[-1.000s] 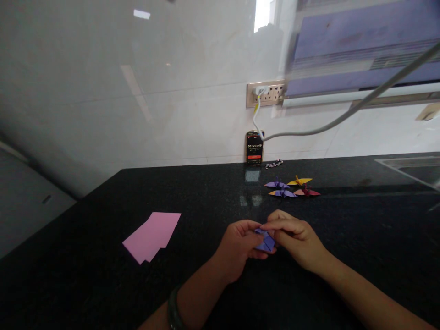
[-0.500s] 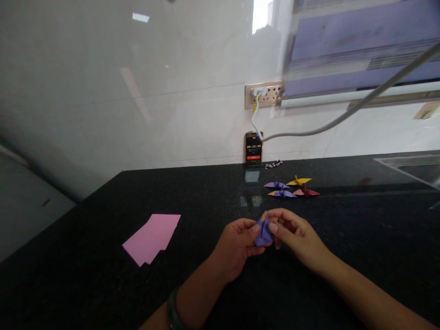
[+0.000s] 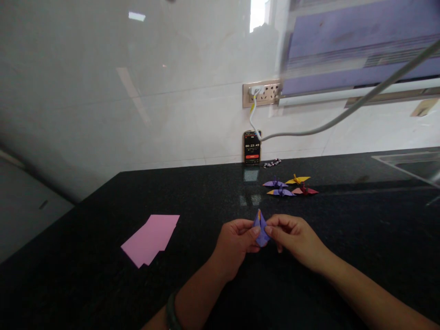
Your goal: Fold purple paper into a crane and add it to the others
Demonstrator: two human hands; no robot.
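Note:
Between my two hands, just above the dark countertop, is a purple folded origami paper (image 3: 261,234) with a bit of orange showing near its pointed top. My left hand (image 3: 237,240) pinches its left side, thumb in front and fingers behind. On the right edge, the thumb and index finger of my right hand (image 3: 292,236) close on the same paper. Beyond the hands lie several finished paper cranes: a yellow one (image 3: 297,179), a red and pink one (image 3: 305,190), and purple ones (image 3: 281,192).
Pink paper sheets (image 3: 149,240) lie stacked unevenly on the left of the black countertop (image 3: 192,192). A phone (image 3: 252,149) showing a timer leans on the wall, a beaded string (image 3: 272,163) beside it. A grey cable (image 3: 330,124) crosses before the wall socket (image 3: 261,93).
My right thumb and index finger have come down onto the paper's right edge. The paper now stands more upright, its point sharper and narrower. The camera view has shifted slightly.

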